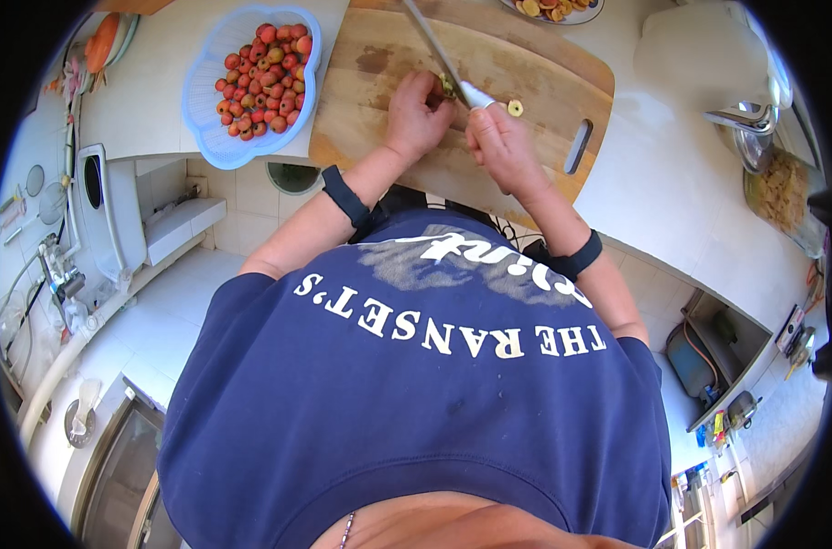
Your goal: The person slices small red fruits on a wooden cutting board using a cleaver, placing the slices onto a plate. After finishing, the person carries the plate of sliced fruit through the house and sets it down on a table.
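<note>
A wooden cutting board (361, 89) lies on the counter before me. My right hand (502, 141) grips the white handle (476, 95) of a knife, whose long blade (435, 42) points up and left across the board. On the board, my left hand (419, 113) has its fingers curled around a small yellow-green piece of fruit (447, 85), partly hidden by the fingertips and close beside the blade. A small pale round fruit slice (515, 108) rests just right of the knife handle. Left of the board, a light-blue plastic basket (200, 103) holds many red hawthorn fruits (268, 86).
A plate (587, 15) of sliced fruit stands beyond the board's far edge. A bag of brownish food (780, 189) and a metal kettle-like vessel (749, 134) are at the right. The counter's near edge (663, 264) runs along in front of me.
</note>
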`<state>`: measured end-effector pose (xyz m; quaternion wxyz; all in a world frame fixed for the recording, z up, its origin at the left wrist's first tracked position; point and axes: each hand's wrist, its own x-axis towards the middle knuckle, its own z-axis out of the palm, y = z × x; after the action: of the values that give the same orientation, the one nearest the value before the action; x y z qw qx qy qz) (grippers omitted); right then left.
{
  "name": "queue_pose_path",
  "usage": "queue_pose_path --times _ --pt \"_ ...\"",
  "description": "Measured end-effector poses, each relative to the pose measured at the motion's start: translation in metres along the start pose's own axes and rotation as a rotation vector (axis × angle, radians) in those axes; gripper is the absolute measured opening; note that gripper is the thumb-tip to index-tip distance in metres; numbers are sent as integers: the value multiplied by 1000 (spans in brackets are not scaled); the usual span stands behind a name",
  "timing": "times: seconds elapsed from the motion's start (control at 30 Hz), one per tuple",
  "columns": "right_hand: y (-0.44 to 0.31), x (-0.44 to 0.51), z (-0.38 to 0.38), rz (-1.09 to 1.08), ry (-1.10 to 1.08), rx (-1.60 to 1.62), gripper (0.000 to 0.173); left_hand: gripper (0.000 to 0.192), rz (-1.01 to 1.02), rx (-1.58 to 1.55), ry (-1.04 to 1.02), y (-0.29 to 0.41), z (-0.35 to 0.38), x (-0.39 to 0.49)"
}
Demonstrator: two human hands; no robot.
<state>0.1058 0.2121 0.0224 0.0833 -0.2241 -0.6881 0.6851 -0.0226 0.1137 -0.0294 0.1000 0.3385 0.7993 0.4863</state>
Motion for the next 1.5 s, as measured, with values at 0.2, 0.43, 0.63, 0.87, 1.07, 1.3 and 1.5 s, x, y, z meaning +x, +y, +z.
queue_pose_path --times 0.2,0.43,0.63,0.87,1.07,1.3,1.5 --pt "-10 -15 -22 141 65 146 31 14 -12 -39 -12 1 -1 -1" --pt "-23 -39 -27 175 51 122 32 14 -83 -104 -71 11 -1 -4" --pt "-18 -47 -29 190 53 130 32 16 222 182 -137 9 -7 0" --pt "-20 -60 -28 192 18 81 35 15 -68 -57 -160 -3 -19 -10" --pt "-21 -72 -24 221 -70 59 38 12 -230 -354 -134 -17 -17 -33" --pt "-31 -82 -24 304 -97 -37 40 10 -210 -218 -112 -19 -15 -35" --pt "-42 -85 -30 343 -130 -86 41 11 -251 -187 -130 -13 -16 -34"
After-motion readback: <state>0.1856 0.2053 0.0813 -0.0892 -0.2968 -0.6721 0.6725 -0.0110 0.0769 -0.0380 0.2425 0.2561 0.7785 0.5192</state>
